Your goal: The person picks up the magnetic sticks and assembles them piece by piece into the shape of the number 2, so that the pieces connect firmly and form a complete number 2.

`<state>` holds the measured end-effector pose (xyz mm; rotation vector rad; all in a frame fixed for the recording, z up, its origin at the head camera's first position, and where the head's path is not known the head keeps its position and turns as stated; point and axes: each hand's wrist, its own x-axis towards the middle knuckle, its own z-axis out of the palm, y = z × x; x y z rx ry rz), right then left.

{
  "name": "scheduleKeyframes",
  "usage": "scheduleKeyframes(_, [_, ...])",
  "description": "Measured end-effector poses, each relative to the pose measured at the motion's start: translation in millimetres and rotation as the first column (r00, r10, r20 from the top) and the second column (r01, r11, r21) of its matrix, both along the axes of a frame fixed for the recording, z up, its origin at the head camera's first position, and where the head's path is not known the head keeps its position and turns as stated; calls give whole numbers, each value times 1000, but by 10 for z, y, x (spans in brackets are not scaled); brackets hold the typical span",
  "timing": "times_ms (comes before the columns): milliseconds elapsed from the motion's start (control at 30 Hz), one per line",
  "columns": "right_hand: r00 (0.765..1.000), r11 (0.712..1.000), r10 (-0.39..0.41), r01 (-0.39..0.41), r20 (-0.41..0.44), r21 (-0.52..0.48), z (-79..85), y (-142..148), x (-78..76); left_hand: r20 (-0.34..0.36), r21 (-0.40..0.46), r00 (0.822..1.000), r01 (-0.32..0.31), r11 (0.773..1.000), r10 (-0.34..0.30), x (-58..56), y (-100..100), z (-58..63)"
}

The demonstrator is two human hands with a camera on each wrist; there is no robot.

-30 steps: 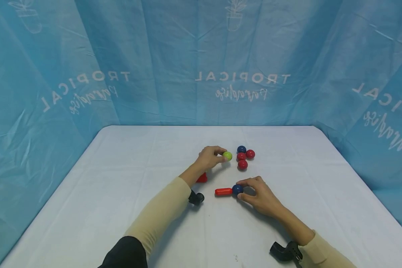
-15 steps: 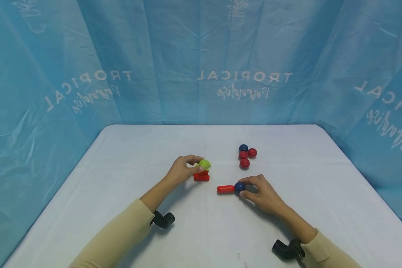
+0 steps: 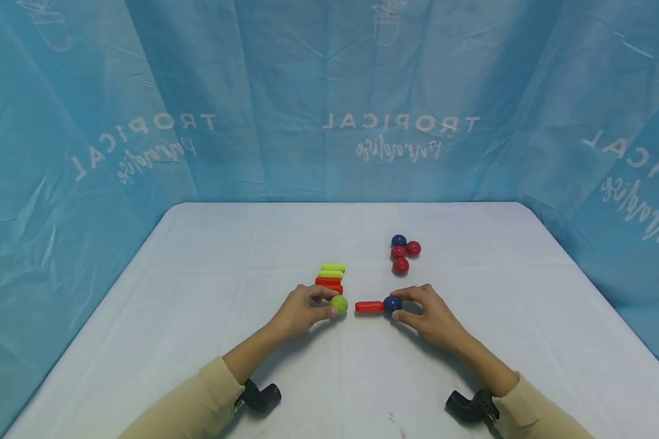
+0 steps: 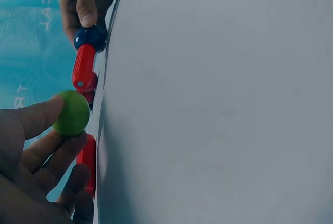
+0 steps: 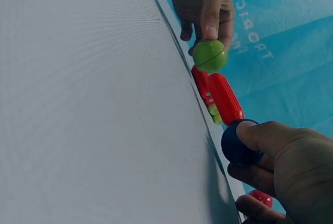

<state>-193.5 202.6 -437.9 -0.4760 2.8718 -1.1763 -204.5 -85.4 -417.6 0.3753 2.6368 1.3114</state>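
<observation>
My left hand (image 3: 302, 312) pinches a lime-green ball (image 3: 338, 304) between thumb and fingers, just left of a red rod (image 3: 368, 306). A dark blue ball (image 3: 392, 304) is joined to the rod's right end, and my right hand (image 3: 431, 317) pinches that ball. A narrow gap parts the green ball from the rod's free end, where the left wrist view shows a small hole. In the right wrist view a seam line crosses the green ball (image 5: 209, 56).
Beyond my left hand lie more red rods (image 3: 328, 281) and yellow-green rods (image 3: 332, 267) in a row. At the back right, several red balls (image 3: 400, 266) cluster with another blue ball (image 3: 398, 241). A white cloth covers the table (image 3: 225, 244); a blue curtain (image 3: 285, 122) hangs behind.
My left hand has carried the green ball from beside the ball cluster, leftward and then toward me, to the rod's left end. My right hand has stayed nearly still with the blue ball.
</observation>
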Motion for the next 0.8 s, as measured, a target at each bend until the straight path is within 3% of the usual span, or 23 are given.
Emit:
scheduleKeyframes(333, [1000, 1000, -5, 5, 4, 8, -14, -8, 14, -53, -11, 996, 67, 998, -67, 42, 68, -45])
scheduleKeyframes(800, [999, 1000, 2, -3, 33, 30, -1, -38, 26, -61, -32, 997, 43, 999, -45, 85, 89, -32])
